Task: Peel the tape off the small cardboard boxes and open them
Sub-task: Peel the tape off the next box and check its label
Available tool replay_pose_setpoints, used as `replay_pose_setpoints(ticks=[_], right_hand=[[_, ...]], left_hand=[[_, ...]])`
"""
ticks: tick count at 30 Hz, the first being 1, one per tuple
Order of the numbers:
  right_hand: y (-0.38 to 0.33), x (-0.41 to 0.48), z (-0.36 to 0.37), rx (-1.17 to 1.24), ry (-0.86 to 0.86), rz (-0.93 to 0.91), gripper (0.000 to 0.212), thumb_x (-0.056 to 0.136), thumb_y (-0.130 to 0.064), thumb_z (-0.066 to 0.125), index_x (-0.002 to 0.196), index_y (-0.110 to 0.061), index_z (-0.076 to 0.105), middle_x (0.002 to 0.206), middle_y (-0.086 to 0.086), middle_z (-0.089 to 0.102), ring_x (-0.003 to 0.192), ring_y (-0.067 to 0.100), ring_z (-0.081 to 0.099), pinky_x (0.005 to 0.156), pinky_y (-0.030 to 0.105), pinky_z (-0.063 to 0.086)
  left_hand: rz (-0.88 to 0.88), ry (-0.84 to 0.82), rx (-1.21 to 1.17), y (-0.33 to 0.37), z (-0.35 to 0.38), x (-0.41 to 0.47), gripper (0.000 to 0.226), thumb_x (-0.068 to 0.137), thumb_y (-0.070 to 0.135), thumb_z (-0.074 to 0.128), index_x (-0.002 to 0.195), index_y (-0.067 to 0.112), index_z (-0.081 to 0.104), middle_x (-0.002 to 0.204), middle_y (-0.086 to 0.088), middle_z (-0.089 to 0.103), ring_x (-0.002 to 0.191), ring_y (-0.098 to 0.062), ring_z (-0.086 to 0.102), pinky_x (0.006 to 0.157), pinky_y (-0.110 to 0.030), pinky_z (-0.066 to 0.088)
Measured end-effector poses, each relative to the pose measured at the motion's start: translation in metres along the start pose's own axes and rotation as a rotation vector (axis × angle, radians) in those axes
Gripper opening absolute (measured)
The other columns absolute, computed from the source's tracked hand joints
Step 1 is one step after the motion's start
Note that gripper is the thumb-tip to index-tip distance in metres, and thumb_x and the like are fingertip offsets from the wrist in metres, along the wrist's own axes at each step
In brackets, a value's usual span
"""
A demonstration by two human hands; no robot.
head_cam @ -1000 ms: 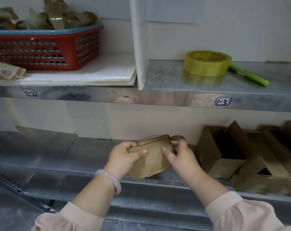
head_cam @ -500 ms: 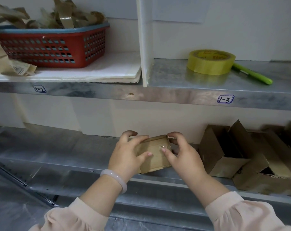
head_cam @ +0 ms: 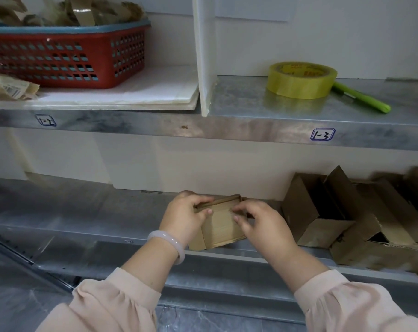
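Observation:
A small taped cardboard box (head_cam: 221,226) is held over the front of the lower metal shelf (head_cam: 83,212), its broad face turned toward me. My left hand (head_cam: 184,218) grips its left side, fingers curled over the top edge. My right hand (head_cam: 260,224) holds the right side, thumb and fingertips curled onto the upper right of the face where the tape lies. Whether tape is pinched there is unclear.
Several opened cardboard boxes (head_cam: 342,212) lie to the right on the lower shelf. On the upper shelf (head_cam: 251,130) stand a red basket (head_cam: 66,56) holding peeled tape scraps, a yellow tape roll (head_cam: 301,80), a green pen (head_cam: 361,99) and a white divider (head_cam: 203,56).
The box has been turned so its broad face points at me and it sits lower. Both hands have shifted their hold, the right fingertips now on the upper right corner.

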State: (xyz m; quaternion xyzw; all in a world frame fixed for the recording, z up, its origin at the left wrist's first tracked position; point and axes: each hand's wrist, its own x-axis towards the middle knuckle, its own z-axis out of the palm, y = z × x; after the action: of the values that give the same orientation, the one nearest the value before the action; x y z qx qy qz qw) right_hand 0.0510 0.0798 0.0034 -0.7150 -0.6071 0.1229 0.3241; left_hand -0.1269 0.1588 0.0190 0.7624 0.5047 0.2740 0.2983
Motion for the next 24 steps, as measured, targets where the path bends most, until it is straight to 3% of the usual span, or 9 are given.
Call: replay_pose_setpoints(ticks=[6, 14, 17, 21, 23, 24], right_hand=[[0.003, 0.008, -0.001, -0.046, 0.037, 0.002, 0.006, 0.087, -0.030, 0.065, 0.091, -0.028, 0.068, 0.105, -0.007, 0.055, 0.086, 0.014, 0.057, 0.074, 0.028, 0.050], [0.009, 0.020, -0.002, -0.217, -0.022, -0.087, 0.009, 0.091, -0.021, 0.058, 0.088, -0.014, 0.063, 0.107, 0.003, 0.046, 0.095, 0.021, 0.050, 0.082, 0.027, 0.043], [0.006, 0.022, -0.007, -0.095, -0.121, -0.072, 0.008, 0.094, -0.020, 0.052, 0.087, -0.021, 0.054, 0.108, -0.005, 0.041, 0.094, 0.013, 0.049, 0.084, 0.024, 0.041], [-0.001, 0.027, -0.015, 0.180, -0.131, 0.052, 0.008, 0.097, -0.025, 0.049, 0.091, -0.025, 0.054, 0.099, -0.003, 0.056, 0.091, 0.011, 0.053, 0.078, 0.026, 0.043], [0.001, 0.028, -0.015, 0.323, -0.123, 0.147, 0.009, 0.098, -0.026, 0.049, 0.090, -0.027, 0.054, 0.098, -0.002, 0.061, 0.094, 0.013, 0.057, 0.081, 0.026, 0.046], [0.003, 0.028, -0.013, 0.404, -0.118, 0.193, 0.010, 0.097, -0.026, 0.050, 0.089, -0.027, 0.055, 0.099, 0.000, 0.064, 0.096, 0.014, 0.059, 0.086, 0.030, 0.048]], left_hand=[[0.070, -0.056, 0.143, 0.004, 0.003, 0.013, 0.024, 0.086, 0.033, 0.066, 0.109, 0.042, 0.069, 0.106, 0.012, 0.060, 0.105, -0.011, 0.052, 0.092, -0.027, 0.044], [0.142, 0.006, 0.244, 0.002, 0.012, 0.024, 0.025, 0.086, 0.036, 0.064, 0.109, 0.047, 0.067, 0.109, 0.015, 0.063, 0.104, -0.015, 0.055, 0.086, -0.034, 0.048], [0.170, 0.065, 0.313, -0.005, 0.010, 0.028, 0.026, 0.088, 0.034, 0.062, 0.110, 0.047, 0.066, 0.111, 0.017, 0.064, 0.106, -0.017, 0.054, 0.086, -0.033, 0.048], [0.221, 0.191, 0.461, -0.014, 0.007, 0.031, 0.029, 0.086, 0.025, 0.059, 0.108, 0.039, 0.070, 0.110, 0.011, 0.067, 0.105, -0.027, 0.056, 0.081, -0.037, 0.047], [0.276, 0.240, 0.546, -0.013, 0.007, 0.030, 0.035, 0.079, 0.033, 0.054, 0.111, 0.031, 0.070, 0.108, 0.004, 0.067, 0.101, -0.033, 0.059, 0.079, -0.042, 0.046], [0.242, 0.168, 0.565, -0.009, 0.007, 0.027, 0.048, 0.080, 0.046, 0.045, 0.121, 0.030, 0.064, 0.118, 0.001, 0.063, 0.109, -0.033, 0.056, 0.087, -0.045, 0.044]])
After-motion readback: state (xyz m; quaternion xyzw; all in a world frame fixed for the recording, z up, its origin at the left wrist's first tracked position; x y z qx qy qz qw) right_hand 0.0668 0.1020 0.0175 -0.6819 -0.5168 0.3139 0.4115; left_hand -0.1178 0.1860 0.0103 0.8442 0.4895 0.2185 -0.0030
